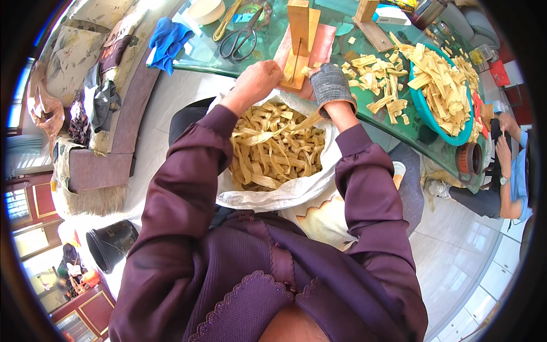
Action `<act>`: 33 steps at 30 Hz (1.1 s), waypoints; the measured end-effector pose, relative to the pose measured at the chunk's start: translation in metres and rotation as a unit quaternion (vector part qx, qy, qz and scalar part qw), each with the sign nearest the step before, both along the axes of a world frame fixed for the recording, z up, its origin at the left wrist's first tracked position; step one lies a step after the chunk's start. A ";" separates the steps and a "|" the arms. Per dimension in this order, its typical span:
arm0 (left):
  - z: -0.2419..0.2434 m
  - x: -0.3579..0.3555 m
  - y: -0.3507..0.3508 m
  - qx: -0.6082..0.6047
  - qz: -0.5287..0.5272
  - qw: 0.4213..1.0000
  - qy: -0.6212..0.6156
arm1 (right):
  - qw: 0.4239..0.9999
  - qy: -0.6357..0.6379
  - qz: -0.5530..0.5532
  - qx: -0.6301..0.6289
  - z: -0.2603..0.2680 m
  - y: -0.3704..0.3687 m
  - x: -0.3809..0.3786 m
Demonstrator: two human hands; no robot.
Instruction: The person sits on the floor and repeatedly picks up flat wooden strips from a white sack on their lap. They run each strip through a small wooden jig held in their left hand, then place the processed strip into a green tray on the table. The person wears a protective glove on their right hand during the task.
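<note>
My left hand [260, 81] is closed in a fist at the left side of a wooden stand [298, 32]; its fingertips are hidden, so I cannot tell whether it grips anything. My right hand [318, 75], in a grey knitted wrist cover [332, 87], curls at the other side of the stand around a pale, dried plant strip [311, 122] that trails down toward the sack. A thin dark blade or rod stands along the stand's post and base. Below my hands, a white woven sack [273, 199] holds many yellowish strips [277, 149].
Pink cloth [327, 36] lies under the stand on the glass table [273, 25]. Scissors [239, 42] and a blue cloth [169, 42] are left. Cut pieces [380, 77] and a heaped teal basin [427, 117] are right. Another person's hands [504, 137] work beyond. A black bucket [112, 244] is on the floor.
</note>
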State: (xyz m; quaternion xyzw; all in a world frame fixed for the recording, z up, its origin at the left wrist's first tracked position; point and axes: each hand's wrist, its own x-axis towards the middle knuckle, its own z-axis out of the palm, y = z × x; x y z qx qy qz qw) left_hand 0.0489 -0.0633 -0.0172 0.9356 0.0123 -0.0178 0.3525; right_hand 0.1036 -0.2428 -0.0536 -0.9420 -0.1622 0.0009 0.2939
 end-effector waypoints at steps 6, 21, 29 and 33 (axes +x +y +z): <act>-0.012 -0.063 0.001 -0.213 -0.035 0.974 0.070 | 0.938 -0.133 0.106 0.301 0.041 0.015 -0.084; -0.007 -0.096 -0.033 -0.653 0.197 0.694 0.231 | 0.921 -0.096 0.188 0.329 0.030 0.017 -0.100; 0.032 -0.093 -0.024 0.066 -0.032 0.968 -0.241 | 0.859 0.136 0.091 0.486 0.030 0.019 -0.086; 0.041 -0.094 -0.033 -0.014 -0.004 0.937 -0.349 | 0.533 0.534 0.099 0.649 0.040 0.018 -0.093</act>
